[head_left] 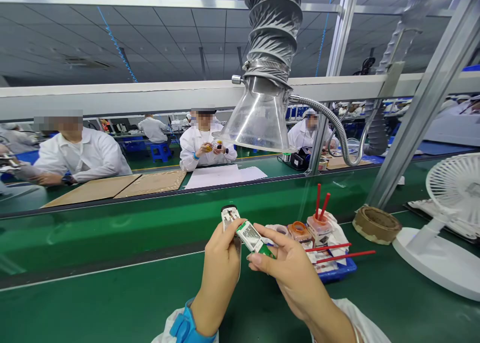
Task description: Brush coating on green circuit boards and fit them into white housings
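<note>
My left hand (219, 260), with a blue band at the wrist, is closed around a white plastic housing (229, 214) with a dark end, held upright above the bench. Between the thumb and fingers of my right hand (287, 260) is a small green circuit board (252, 237) with a pale rectangular part on its face. The board is tilted and sits close beside the housing. My left index finger reaches to the board's upper edge. Whether board and housing are joined by wires, I cannot tell.
A blue tray (339, 270) holds small jars, tissue and red sticks. Right of it are a tape roll (377, 224) and a white fan (435, 233). A clear extraction hood (258, 118) hangs overhead. People in white coats sit beyond the green divider (150, 223).
</note>
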Motion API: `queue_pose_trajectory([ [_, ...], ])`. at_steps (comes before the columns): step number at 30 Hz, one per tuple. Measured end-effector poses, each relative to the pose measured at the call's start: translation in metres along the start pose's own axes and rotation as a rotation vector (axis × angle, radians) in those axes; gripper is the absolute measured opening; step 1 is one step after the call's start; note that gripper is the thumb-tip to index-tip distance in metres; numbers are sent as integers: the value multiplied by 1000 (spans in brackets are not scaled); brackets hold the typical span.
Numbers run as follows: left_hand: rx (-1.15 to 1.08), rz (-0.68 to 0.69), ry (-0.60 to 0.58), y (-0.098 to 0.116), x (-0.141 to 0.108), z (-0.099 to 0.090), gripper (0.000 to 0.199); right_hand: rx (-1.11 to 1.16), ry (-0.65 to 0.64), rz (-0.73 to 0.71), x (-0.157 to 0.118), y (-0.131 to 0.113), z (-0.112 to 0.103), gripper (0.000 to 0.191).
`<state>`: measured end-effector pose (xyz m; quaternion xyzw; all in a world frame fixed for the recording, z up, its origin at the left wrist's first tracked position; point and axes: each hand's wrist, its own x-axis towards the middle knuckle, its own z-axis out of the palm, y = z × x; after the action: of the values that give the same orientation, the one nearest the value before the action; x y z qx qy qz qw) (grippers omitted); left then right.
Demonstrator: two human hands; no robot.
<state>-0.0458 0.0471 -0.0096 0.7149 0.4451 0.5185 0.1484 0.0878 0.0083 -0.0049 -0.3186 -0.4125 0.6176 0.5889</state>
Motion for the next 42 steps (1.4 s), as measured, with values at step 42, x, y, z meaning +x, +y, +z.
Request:
queue_pose_trajectory([
  [42,-138,0,-280,14,4,-18,33,29,30,-76,-1,2,0,34],
])
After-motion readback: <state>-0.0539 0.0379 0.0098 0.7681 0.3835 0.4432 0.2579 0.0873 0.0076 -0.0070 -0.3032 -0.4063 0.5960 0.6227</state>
